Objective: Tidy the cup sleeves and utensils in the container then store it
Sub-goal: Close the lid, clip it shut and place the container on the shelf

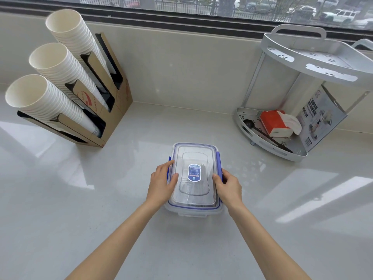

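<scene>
**Inspector:** Largest first. Pale glossy countertop [80,199] runs under a window [201,5]; at its left rear, a cardboard cup dispenser [119,110] holds three slanted stacks of white paper cups [60,67]; at right rear, a white two-tier corner rack [302,63].

**Clerk:** Contents of the rack?

**Inspector:** Lower tier only — a printed box [321,116] standing on edge, a red tissue pack [276,123] beside it, a dark scoop [248,123] lying flat.

**Clerk:** And the task item?

**Inspector:** Clear plastic container [193,210] with blue-trimmed lid [194,152] sits on the counter at centre, near the front edge; lid is on; a blue label [194,172] sits mid-lid; contents show only as dim shapes, not identifiable.

**Clerk:** Hands?

**Inspector:** Left hand [161,183] is cupped around the left long side, thumb on the lid, fingers over the blue clasp [169,164]; right hand [229,186] mirrors it — thumb on top, fingers curled over the right edge; both grasp the container.
</scene>
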Available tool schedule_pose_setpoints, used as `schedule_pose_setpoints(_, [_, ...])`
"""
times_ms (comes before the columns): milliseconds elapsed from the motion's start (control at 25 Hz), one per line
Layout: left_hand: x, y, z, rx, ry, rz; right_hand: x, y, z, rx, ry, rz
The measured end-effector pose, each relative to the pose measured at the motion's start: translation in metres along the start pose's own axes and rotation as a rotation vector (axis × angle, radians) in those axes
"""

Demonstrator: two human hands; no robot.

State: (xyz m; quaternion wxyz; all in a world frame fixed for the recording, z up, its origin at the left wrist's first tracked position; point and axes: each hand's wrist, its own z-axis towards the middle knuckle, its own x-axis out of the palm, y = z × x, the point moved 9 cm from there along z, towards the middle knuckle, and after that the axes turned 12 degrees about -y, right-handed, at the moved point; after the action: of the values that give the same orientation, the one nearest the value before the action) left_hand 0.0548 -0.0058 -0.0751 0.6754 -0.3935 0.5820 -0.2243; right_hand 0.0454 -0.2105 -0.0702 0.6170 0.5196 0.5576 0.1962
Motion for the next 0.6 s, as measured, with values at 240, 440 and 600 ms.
schedule_pose_setpoints(240, [0.023, 0.039, -0.014, -0.692, 0.373, -0.537, 0.000, 0.003, 0.001, -0.009, 0.014, -0.006])
schedule_pose_setpoints(440, [0.018, 0.040, -0.010, -0.678, 0.296, -0.570, 0.001, 0.002, 0.001, -0.012, 0.012, -0.007])
schedule_pose_setpoints(600, [0.008, 0.036, -0.001, -0.576, 0.160, -0.478, 0.000, 0.003, 0.000, -0.005, 0.006, -0.014])
